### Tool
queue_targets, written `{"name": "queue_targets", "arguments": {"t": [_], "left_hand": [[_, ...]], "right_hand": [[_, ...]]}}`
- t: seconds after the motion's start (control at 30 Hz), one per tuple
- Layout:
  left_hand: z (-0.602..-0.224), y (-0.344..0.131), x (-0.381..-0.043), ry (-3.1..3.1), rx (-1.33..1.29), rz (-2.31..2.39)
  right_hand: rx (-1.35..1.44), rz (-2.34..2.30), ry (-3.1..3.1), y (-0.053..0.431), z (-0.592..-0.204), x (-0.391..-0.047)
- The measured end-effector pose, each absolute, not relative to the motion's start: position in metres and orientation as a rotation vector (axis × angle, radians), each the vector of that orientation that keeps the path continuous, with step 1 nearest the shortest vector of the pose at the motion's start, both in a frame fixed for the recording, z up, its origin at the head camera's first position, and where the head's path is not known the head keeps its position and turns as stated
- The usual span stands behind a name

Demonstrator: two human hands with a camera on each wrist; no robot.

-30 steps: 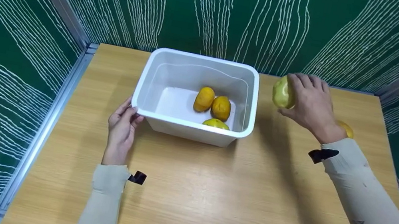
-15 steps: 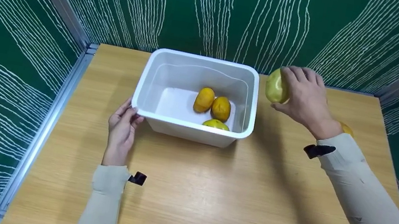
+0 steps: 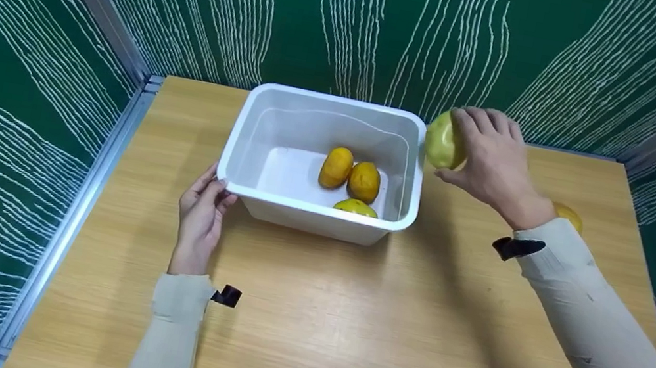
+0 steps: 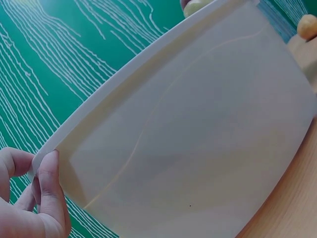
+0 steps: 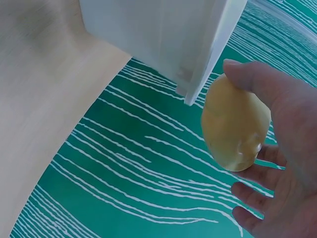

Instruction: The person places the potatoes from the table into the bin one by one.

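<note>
A white plastic bin (image 3: 315,223) stands on the table toward its back edge. My left hand (image 3: 199,222) pinches the bin's rim at the near left corner, thumb and fingers on either side of it in the left wrist view. My right hand (image 3: 491,165) grips a smooth, oval yellow-green fruit (image 3: 446,141) above the table, right beside the bin's right rim. In the right wrist view the thumb presses one side of the fruit (image 5: 235,124), with fingers behind it. Inside the bin lie two orange-yellow fruits (image 3: 337,167) and a yellow-green fruit (image 3: 356,207), partly hidden by the front wall.
Another yellow-orange fruit (image 3: 569,216) sits on the wooden table (image 3: 304,326) at the right, partly behind my right wrist. Green walls (image 3: 342,20) with white wavy lines enclose the table at the back and both sides.
My right hand has moved left with the yellow-green fruit, from well right of the bin to its right rim. The left hand keeps its hold on the bin.
</note>
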State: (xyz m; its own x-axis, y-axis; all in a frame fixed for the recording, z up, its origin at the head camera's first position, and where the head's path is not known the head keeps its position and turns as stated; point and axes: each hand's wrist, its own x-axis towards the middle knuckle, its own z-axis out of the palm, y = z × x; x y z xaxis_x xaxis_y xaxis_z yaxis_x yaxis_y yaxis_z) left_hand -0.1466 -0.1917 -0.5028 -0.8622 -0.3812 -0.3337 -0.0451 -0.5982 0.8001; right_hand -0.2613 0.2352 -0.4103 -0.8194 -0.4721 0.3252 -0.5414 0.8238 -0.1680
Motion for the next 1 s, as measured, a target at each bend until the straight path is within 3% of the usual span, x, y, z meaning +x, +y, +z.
{"name": "queue_targets", "arguments": {"t": [1.0], "left_hand": [[-0.504, -0.193, -0.146, -1.296, 0.682, -2.548]], "right_hand": [[0.975, 0.299, -2.760, 0.181, -0.397, -0.264]]}}
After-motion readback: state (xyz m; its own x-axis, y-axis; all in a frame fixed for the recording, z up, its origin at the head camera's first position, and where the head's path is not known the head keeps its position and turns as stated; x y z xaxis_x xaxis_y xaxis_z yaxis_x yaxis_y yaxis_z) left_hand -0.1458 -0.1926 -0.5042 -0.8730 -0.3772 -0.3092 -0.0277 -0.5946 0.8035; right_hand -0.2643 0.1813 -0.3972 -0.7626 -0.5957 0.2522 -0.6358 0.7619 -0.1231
